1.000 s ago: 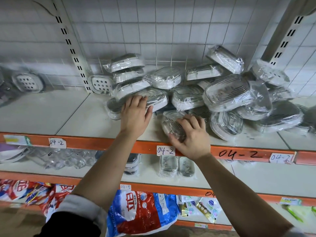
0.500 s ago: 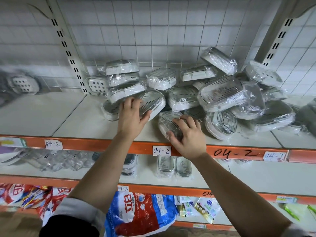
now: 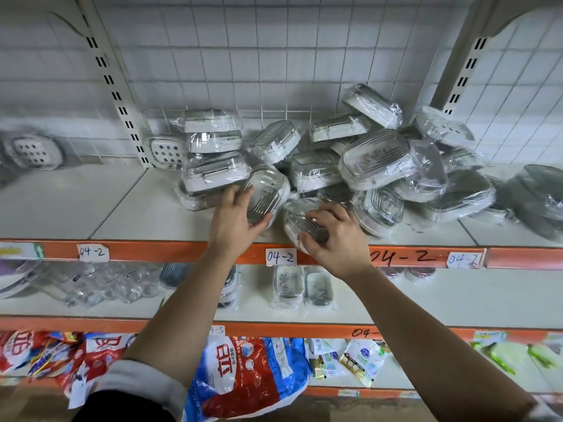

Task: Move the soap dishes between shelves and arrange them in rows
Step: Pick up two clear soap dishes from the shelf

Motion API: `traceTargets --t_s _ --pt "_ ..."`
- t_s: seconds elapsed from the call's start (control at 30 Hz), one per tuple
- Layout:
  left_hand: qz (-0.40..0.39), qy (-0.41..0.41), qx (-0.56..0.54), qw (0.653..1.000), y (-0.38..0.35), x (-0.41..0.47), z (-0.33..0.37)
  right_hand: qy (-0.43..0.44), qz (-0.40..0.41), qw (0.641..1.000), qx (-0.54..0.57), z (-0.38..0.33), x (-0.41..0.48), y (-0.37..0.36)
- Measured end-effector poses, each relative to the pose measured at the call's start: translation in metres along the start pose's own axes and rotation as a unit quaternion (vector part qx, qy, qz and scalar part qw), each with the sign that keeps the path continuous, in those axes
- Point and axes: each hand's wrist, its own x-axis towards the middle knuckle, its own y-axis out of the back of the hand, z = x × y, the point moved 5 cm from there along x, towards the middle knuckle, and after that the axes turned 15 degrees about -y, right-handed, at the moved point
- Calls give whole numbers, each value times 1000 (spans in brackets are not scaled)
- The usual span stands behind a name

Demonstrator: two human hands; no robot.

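A loose heap of plastic-wrapped soap dishes covers the upper shelf, white bases with clear ribbed lids. My left hand grips one tilted dish at the heap's front left, thumb under its near end. My right hand curls over another wrapped dish lying near the shelf's front edge. A short stack of dishes stands just behind my left hand. Two more dishes lie side by side on the shelf below.
Orange shelf lips carry paper labels reading 04-2. Clear plastic items lie at the left of the lower shelf. Detergent bags hang on the bottom shelf. A slotted upright and wire grid back the shelving.
My left hand has tipped its dish up and drawn it out of the heap toward the shelf front. My right hand has closed further round the front dish.
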Motion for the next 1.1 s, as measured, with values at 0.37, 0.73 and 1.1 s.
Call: traceTargets --t_s 0.37,0.73,1.1 --pt "103 -36 -8 994 16 -18 31 -3 37 999 19 14 -27 24" --pt "107 -22 21 994 14 -57 78 33 39 998 46 50 -62 52" --pt "122 -13 62 990 4 -115 157 53 54 995 71 116 -128 96"
